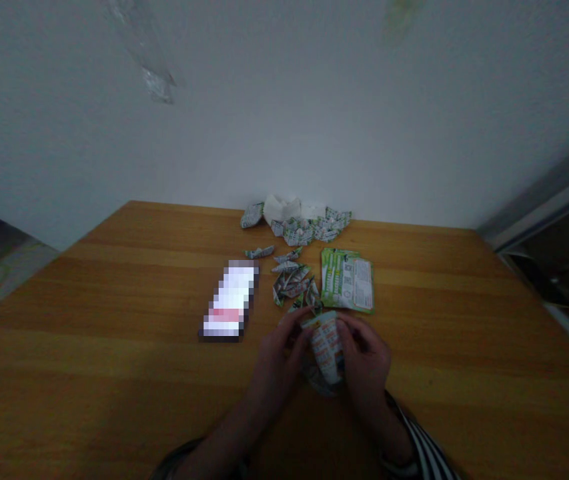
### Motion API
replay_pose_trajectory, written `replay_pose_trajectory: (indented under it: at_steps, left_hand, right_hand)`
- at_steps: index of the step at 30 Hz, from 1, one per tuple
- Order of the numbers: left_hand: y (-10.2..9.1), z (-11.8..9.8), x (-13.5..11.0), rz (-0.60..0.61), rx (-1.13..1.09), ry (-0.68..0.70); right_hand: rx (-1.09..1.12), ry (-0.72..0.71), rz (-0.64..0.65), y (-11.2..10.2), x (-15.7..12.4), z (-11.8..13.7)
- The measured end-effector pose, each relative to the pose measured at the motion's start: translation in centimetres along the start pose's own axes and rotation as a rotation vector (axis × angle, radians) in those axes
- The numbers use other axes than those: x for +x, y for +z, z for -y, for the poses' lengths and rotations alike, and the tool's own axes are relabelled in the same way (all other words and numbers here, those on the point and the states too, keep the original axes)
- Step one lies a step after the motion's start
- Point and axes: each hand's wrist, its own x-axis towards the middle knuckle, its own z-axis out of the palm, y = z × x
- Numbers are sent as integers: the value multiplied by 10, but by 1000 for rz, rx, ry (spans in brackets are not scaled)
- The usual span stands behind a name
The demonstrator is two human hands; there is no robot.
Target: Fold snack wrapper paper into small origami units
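Note:
A printed paper sheet (327, 348), partly folded, is pinched between my two hands above the wooden table (114, 333). My left hand (277, 363) grips its left edge with fingers curled. On the sheet's right side my right hand (364, 363) is closed on the paper too. Just beyond my fingers lie several small folded paper pieces (291, 280). A flat stack of green and white printed sheets (347, 280) sits to the right of them.
A phone with a lit, blurred screen (231, 300) lies left of the folded pieces. A heap of crumpled and folded paper (297, 221) sits at the table's far edge against the white wall. A window frame (554, 213) is at the right.

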Motion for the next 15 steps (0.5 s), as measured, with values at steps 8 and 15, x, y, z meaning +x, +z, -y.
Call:
replay_pose_trajectory:
  at_steps: [8,15]
  left_hand:
    - [-5,-7,2,-126,44,104]
    - [-9,-1,5,-91,103,160]
  right_hand:
    - [77,75,223,10,-11,-1]
    - [31,7,377,6,-5,2]
